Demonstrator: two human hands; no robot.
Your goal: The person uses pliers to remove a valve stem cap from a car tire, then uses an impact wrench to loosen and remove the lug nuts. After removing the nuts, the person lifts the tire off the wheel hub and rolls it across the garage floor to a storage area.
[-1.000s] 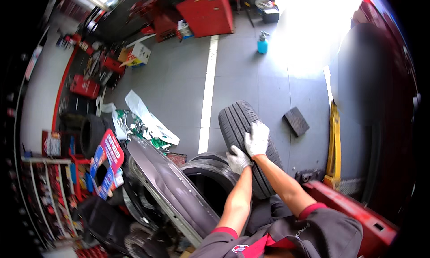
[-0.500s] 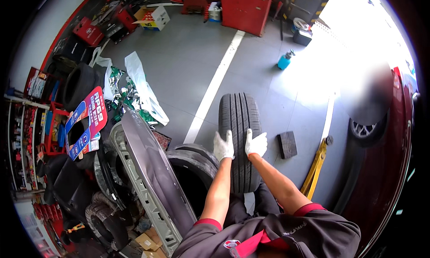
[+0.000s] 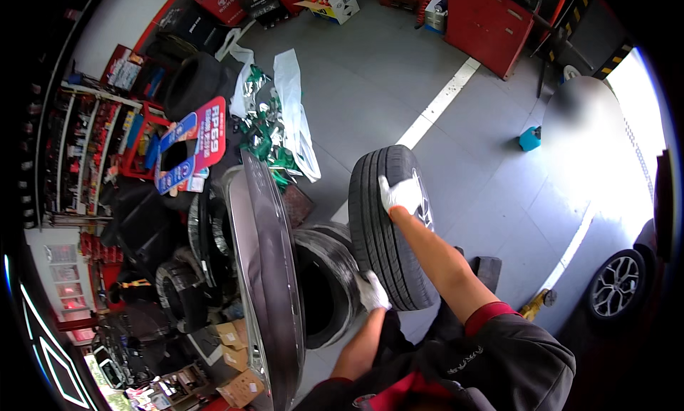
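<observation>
A wheel with a black grooved tire stands upright before me, leaning slightly, its silvery rim partly showing on the right side. My right hand, in a white glove, grips its upper right edge, thumb on the tread and fingers over the side. Lower down, my white-gloved left hand is between the tread and a scuffed tire on the left, fingers extended. Whether it touches either tire is hard to make out.
A grey car door panel stands at the left, beside stacked tires and boxes. White plastic bags lie further off. A dark block, a yellow jack handle and a parked car's wheel are to the right.
My left hand has dropped from the tread toward the scuffed tire. My right hand has shifted to the wheel's upper right edge. The wheel has turned and tilted, and the view has swung right.
</observation>
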